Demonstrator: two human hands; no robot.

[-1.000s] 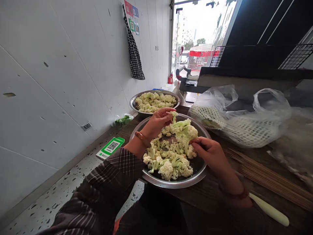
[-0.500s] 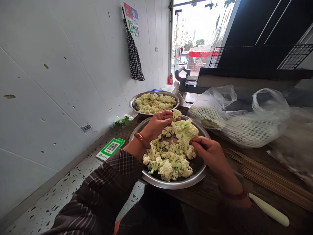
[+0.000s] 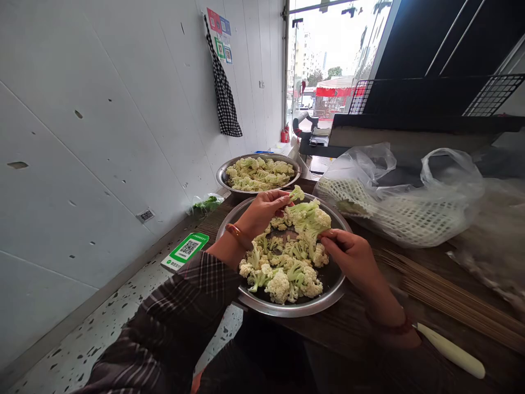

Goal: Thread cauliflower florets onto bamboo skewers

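Observation:
My left hand (image 3: pixel 268 207) is closed in a pinch on a small cauliflower floret (image 3: pixel 296 193), held above the far part of the near metal basin (image 3: pixel 283 310). My right hand (image 3: pixel 351 253) grips a larger cauliflower piece (image 3: pixel 312 217) by its right side, fingertips at its stem end. Both pieces are close together over the basin. Below them, several cauliflower florets (image 3: pixel 283 282) lie in a ring around the basin, with a patch of its bottom showing in the middle. Whether a skewer is in either hand I cannot tell.
Behind stands a second metal basin (image 3: pixel 219 176) full of florets. Thin wooden skewers (image 3: pixel 447 295) and a pale knife handle (image 3: pixel 451 348) lie at right. Beyond them sit plastic bags (image 3: pixel 426 213) with netted contents. A QR-code card (image 3: pixel 186 250) is at left, near a white wall (image 3: pixel 123 109).
The small floret in my left hand has tipped and lowered slightly. My right hand and its larger piece have hardly moved.

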